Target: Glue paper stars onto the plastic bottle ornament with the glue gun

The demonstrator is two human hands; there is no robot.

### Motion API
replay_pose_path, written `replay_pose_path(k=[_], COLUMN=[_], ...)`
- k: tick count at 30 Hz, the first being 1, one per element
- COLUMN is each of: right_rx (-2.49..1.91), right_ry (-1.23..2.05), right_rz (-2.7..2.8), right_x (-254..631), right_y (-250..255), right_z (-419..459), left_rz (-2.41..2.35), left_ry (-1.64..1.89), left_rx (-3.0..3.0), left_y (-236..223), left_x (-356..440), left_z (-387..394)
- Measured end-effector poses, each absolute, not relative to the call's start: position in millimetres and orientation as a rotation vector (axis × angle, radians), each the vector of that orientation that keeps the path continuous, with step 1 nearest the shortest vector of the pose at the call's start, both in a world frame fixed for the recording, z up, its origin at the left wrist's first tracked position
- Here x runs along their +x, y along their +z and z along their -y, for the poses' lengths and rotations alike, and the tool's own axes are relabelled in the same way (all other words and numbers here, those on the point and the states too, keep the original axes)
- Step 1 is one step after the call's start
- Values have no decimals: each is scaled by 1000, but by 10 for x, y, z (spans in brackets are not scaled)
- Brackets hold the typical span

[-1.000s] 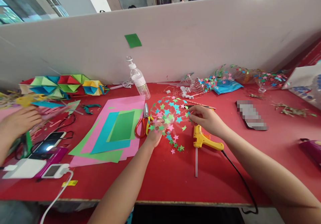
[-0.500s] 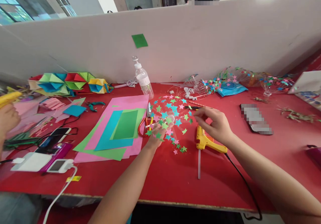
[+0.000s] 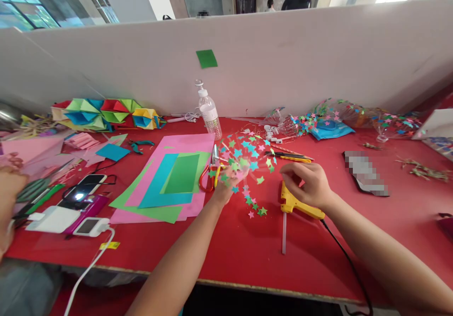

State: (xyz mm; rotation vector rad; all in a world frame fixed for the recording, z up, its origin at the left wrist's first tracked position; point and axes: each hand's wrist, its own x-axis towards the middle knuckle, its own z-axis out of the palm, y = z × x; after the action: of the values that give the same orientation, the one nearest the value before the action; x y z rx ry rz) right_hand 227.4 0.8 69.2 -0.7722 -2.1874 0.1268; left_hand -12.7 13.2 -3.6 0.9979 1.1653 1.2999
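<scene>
My left hand (image 3: 226,186) is wrapped round the neck end of a clear plastic bottle piece cut into spreading strips, with pink, green and blue paper stars (image 3: 254,166) on them. The grip itself is partly hidden by stars. To the right of the stars, my right hand (image 3: 308,182) is closed, thumb and fingertips together; whatever they pinch, if anything, is too small to make out. Below that hand a yellow hot glue gun (image 3: 300,206) lies on the red table (image 3: 247,254), a clear glue stick (image 3: 284,233) sticking out of its back. Red-and-yellow-handled scissors (image 3: 205,180) lie beside my left hand.
Coloured paper sheets (image 3: 182,174) lie left of my hands, with a plastic bottle (image 3: 209,113) behind. Another person's hand (image 3: 10,188) is at the far left, near phones and a power bank (image 3: 53,219). A phone (image 3: 366,174) and star-covered bottle pieces (image 3: 392,121) lie right.
The view has shifted slightly. The star-covered piece has turned a little in my left hand. My right fingers have curled in more. The other person's hand has come down, and the yellow tool there is out of view.
</scene>
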Motion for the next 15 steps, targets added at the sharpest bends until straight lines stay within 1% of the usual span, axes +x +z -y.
replay_pose_path(k=[3,6,10,15], right_rx=[-832,-902,-1026,-1077], right_ry=[157,113,87,84], right_rz=[2236,2285,2234,2191], right_x=[2230,2159,2090,2054], right_y=[635,565,500,482], right_z=[-31,-40,-25,13], left_rz=[-1097,-991,-939,-890], left_ry=[1296,1307,1263,1182], left_rx=[1024,972,924,923], left_y=[5,35,38,-1], left_x=[-52,-19,4,78], left_z=[-147,-135,-111,-56])
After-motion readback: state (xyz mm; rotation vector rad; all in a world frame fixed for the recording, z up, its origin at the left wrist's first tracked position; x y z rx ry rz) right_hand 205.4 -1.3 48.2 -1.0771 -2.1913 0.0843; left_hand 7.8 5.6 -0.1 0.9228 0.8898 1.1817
